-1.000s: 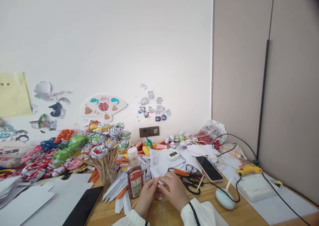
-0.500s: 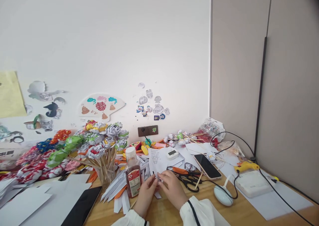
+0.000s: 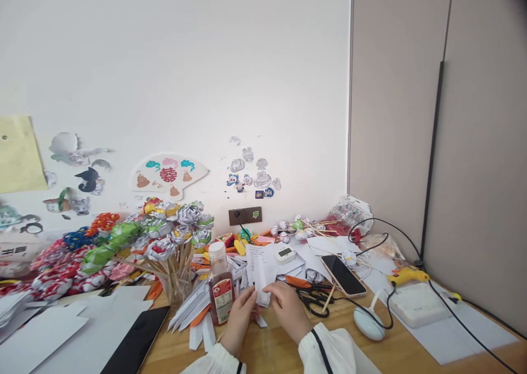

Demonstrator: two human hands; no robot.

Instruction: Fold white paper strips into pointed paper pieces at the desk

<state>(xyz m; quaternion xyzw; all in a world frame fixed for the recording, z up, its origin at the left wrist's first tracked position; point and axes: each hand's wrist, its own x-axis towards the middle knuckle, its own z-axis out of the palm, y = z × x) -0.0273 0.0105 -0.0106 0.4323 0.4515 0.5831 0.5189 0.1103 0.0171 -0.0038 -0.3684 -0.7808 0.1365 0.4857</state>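
Note:
My left hand (image 3: 240, 318) and my right hand (image 3: 288, 308) meet low in the middle of the view, above the wooden desk (image 3: 395, 352). Both pinch a small strip of white printed paper (image 3: 261, 278), held upright between the fingertips. A brown bottle with a white cap and red label (image 3: 220, 286) stands just left of my left hand. Black-handled scissors (image 3: 313, 299) lie just right of my right hand, beside a wooden stick.
A jar of paper flowers on sticks (image 3: 175, 242) stands left of the bottle, with cut paper strips around it. A phone (image 3: 343, 275), a white mouse (image 3: 368, 323), a yellow glue gun (image 3: 405, 275) and a white box (image 3: 418, 304) lie to the right. A dark tablet (image 3: 138, 344) lies lower left.
The paper has gone from lying flat under my fingers to standing upright as a narrow strip. My hands stayed in about the same place.

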